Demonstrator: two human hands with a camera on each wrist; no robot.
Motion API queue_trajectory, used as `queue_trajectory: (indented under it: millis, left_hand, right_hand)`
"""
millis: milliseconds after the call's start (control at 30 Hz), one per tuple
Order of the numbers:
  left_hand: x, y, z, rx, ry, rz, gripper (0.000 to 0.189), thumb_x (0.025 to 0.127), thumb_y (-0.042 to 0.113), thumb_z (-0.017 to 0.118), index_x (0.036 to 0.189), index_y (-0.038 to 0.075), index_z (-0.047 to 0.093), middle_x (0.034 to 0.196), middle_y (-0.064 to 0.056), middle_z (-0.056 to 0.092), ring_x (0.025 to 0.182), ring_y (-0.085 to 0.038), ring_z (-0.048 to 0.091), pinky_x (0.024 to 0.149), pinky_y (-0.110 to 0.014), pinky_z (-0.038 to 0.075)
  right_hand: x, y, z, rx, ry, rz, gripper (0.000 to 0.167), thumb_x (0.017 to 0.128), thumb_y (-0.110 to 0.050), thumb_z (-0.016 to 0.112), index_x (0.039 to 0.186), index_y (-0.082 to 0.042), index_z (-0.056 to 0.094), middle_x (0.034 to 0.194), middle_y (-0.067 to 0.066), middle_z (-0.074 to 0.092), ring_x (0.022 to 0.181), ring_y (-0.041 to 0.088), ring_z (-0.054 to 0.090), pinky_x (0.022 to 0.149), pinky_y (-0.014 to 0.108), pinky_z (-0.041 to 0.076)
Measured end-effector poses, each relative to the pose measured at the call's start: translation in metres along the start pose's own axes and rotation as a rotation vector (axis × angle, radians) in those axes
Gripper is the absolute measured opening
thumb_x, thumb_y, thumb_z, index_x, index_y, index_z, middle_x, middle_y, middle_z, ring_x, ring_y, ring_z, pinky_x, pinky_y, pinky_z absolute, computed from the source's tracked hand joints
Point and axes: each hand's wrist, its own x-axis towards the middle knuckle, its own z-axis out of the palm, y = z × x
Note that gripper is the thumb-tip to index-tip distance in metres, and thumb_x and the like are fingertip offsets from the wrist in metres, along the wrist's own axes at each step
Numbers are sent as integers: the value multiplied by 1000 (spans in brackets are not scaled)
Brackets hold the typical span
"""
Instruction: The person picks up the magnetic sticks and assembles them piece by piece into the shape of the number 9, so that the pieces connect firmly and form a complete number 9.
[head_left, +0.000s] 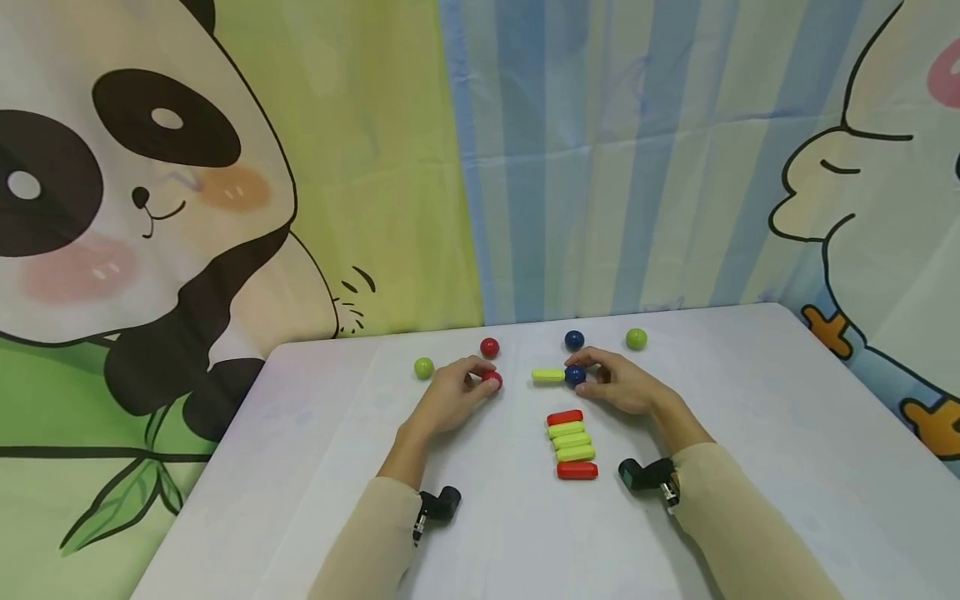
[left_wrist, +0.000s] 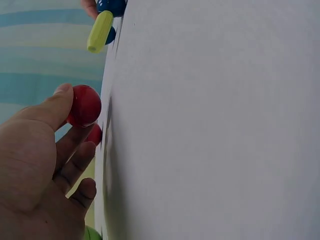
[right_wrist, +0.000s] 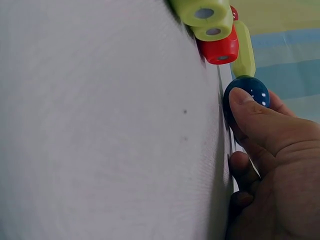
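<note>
Fingers part-closed: left hand pinches red ball, right hand blue ball touching yellow stick; likely joining, red needs aligning next.

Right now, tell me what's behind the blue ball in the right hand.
In the head view, a second blue ball sits behind it on the tabletop. The held ball and right hand hide the tabletop directly behind them.

A red ball is left of a yellow-green rod touching a blue ball.
</note>
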Motion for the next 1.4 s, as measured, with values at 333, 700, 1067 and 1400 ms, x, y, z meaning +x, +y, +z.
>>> queue_trajectory:
  millis: [333,700,1067,1400]
  left_hand:
    - [11,11,17,5,-32,-19,25,99,31,70,122,21,69,112,2,71,105,-19,62,97,-40,50]
    - [21,16,31,-35,-35,-53,22,100,32,69,120,23,70,111,6,70,104,-16,62,98,-40,49]
    - [24,12,39,-77,-81,-65,34,96,36,72,128,27,68,123,1,65,117,-20,57,107,-43,44]
    - [24,13,35,4,-141,-118,44,94,41,74,135,33,63,134,-1,61,129,-22,51,112,-50,40]
  right_hand:
    - [-1,-2,0,1,2,17,39,98,-19,71,136,-19,59,136,12,60,103,26,49,88,40,41]
    - [0,1,2,18,4,3,40,97,-19,72,135,-17,60,132,11,62,102,26,50,89,39,41]
    - [-1,-2,-1,13,4,-15,41,97,-17,71,136,-16,60,132,12,63,100,26,50,88,39,41]
    - [-2,-1,0,2,15,-13,41,98,-18,71,137,-15,59,132,12,63,99,26,51,87,39,43]
